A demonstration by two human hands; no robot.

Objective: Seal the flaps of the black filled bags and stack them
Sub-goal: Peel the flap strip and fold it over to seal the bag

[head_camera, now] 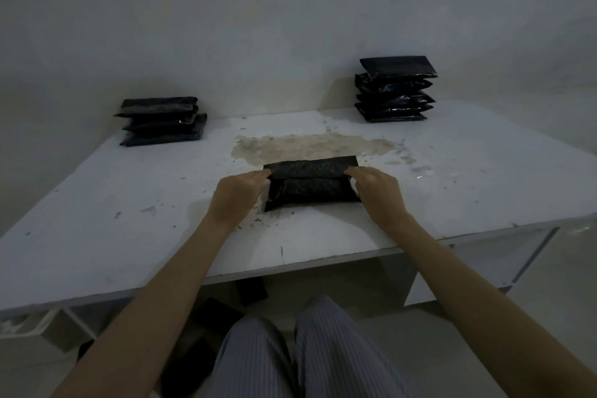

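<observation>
One black bag (311, 186) is lying mid-table (129, 203), left hand (234, 195) and right hand (376, 192) pinching its flap (310, 168) ends. Two stacks are standing behind: left stack (161, 121), about four bags; right stack (395, 89), about five.

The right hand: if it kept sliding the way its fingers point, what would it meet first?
The right hand points leftward at the flap of the black bag it already pinches; beyond that, probably the left hand at the other end.

On a stained white table (452, 178), the left hand (234, 194) and right hand (378, 192) pinch the flap ends of a black filled bag (311, 192), with bag stacks at far left (161, 121) and far right (395, 89).
</observation>
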